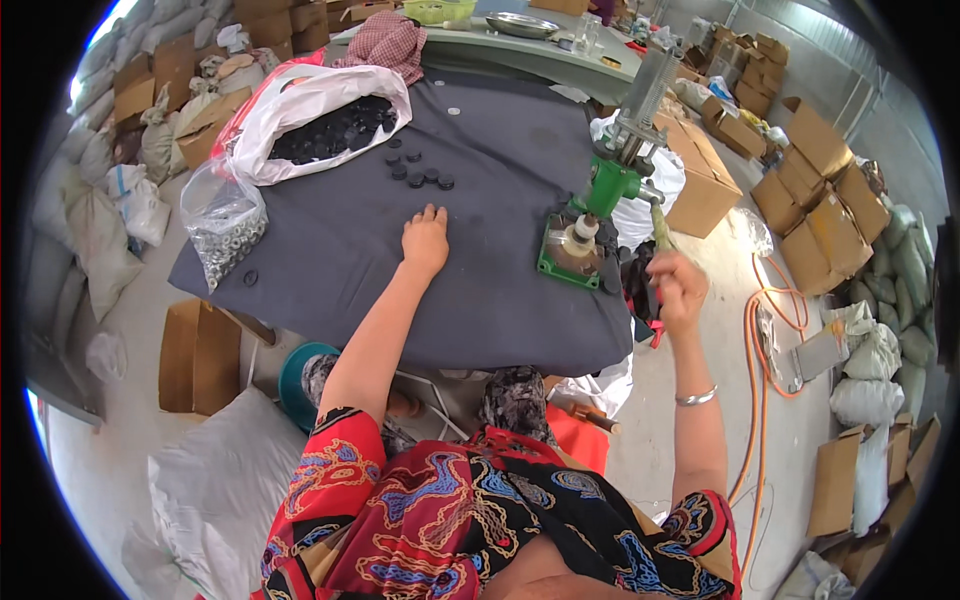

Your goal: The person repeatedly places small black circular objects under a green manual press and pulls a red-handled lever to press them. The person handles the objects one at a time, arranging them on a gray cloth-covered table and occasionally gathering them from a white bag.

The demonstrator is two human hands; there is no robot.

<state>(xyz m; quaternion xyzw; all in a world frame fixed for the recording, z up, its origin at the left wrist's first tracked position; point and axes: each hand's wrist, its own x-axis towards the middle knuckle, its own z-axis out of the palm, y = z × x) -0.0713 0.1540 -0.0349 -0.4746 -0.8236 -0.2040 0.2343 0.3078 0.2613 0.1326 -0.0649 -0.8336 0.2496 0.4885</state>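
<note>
One metal press [610,186], round discs [431,175]

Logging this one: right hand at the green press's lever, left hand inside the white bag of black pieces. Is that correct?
Not quite: the left hand is outside the white bag of black pieces. The head view shows it at the dark cloth, on the near side of the loose black caps. The right hand is at the lever of the green press, as you say.

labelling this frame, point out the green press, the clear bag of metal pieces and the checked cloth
green press [609,186], head view, green body
clear bag [226,226], head view, middle
checked cloth [384,47], head view, middle
</note>
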